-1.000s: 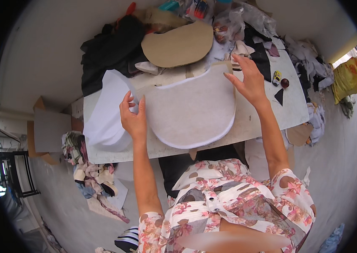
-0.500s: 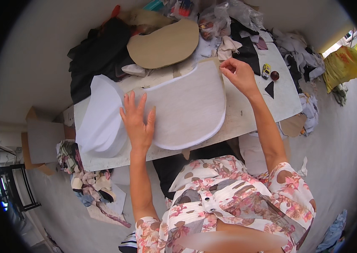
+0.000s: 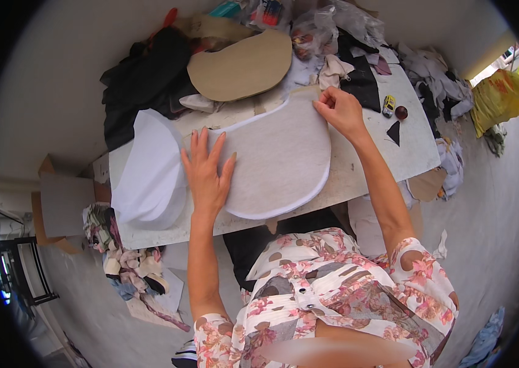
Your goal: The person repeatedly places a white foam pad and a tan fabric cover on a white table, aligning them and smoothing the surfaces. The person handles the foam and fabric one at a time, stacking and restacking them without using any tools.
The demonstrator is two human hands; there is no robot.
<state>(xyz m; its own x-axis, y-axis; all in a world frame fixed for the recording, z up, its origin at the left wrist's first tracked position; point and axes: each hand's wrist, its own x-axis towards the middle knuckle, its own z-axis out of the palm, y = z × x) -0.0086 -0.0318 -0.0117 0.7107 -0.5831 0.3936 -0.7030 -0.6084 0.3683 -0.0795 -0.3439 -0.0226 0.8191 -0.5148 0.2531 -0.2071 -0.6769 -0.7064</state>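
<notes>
Rounded, white-edged grey panel, perhaps fabric.

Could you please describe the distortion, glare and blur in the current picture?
In the head view, black corners and fisheye curvature frame the scene; the left hand and right hand look fairly sharp; brightness washes out the background near the yellow bag; a blur smears the bottom centre.

Grey panel under splayed left hand (right hand at corner).
</notes>
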